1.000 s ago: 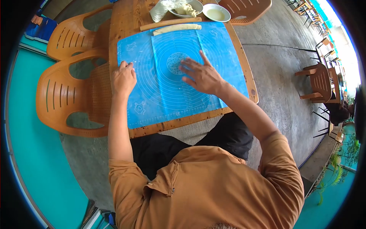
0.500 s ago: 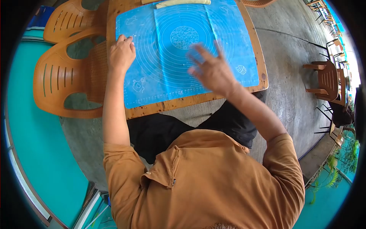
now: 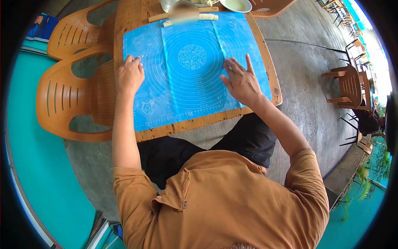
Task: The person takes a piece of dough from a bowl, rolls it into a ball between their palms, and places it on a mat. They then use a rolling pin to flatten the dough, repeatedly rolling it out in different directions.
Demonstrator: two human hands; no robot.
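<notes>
A blue silicone baking mat (image 3: 153, 89) printed with white rings and rulers lies on the wooden table. At its left edge is my left hand (image 3: 131, 76), fingers bent and pressed onto the mat's border. My right hand (image 3: 243, 85) is over the right half of the mat, palm down, fingers spread and holding nothing. Pale specks dot the surface near both hands. Along the far edge lies a pale rolled length of dough (image 3: 209, 17), its middle hidden by a blurred patch. A wooden rolling pin (image 3: 157, 17) is just behind it.
A white bowl (image 3: 236, 5) with pale liquid stands at the table's far side, beside a partly visible plate (image 3: 203, 3). Orange plastic chairs (image 3: 76, 91) flank the table (image 3: 166, 132) on the left. More chairs (image 3: 348, 85) are farther off on the right.
The view has tilted up, bringing the bowl and rolling pin into sight. My right hand, blurred by motion before, has moved right across the mat. My left hand keeps its place at the mat's edge.
</notes>
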